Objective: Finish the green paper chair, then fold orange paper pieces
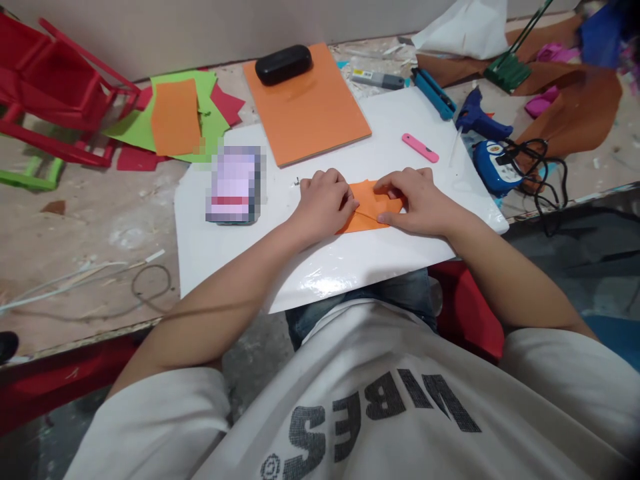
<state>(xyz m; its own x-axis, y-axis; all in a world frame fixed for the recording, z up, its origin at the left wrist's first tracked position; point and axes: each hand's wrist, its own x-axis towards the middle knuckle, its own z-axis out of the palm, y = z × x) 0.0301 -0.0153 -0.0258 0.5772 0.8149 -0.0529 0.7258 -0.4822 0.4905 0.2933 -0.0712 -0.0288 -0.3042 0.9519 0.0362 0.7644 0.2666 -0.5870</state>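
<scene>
A small folded piece of orange paper (369, 195) lies on the white board (310, 257) in front of me. My left hand (327, 203) is closed at the paper's left side, its thumb and fingertips pinching the sheet. From the right, my right hand (413, 200) grips the other side with bent fingers above and the thumb on the lower edge. A crease or flap runs across the paper between the two hands. Parts of the sheet are hidden under the fingers.
A phone (235, 183) lies left of my hands. Beyond them are an orange pad (315, 113) with a black case (283, 65), and a pink cutter (420, 147). On the right sit a glue gun (483, 117) and a blue device (496, 167) with a black cable. Red chair model (60, 80) stands far left.
</scene>
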